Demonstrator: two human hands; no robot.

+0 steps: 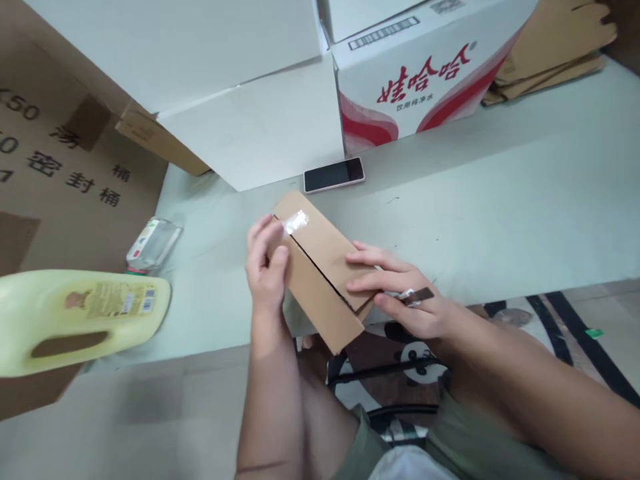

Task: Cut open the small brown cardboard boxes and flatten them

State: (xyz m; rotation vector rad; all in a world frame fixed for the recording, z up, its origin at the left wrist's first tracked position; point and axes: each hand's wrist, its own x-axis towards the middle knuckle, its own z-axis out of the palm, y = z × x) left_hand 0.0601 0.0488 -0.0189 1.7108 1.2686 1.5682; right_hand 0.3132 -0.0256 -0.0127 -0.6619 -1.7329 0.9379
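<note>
A small brown cardboard box (333, 263) lies tilted across the near edge of the table, between my two hands. Its two top flaps meet along a dark gap, and a shiny piece of clear tape (297, 222) covers the far end of that seam. My left hand (267, 263) grips the far left end of the box, fingers and thumb curled round it. At the near right end, my right hand (400, 287) holds the box with fingers across the flap. A short dark brown strip (420, 297) with a shiny end sits against the right hand; its kind is unclear.
A phone (334, 175) lies beyond the box, before a large white carton (260, 127) and a red-and-white carton (420, 87). On the left are a yellow jug (125, 313), a clear plastic container (156, 245) and a big brown carton (75, 153). Flattened cardboard (550, 73) is stacked far right.
</note>
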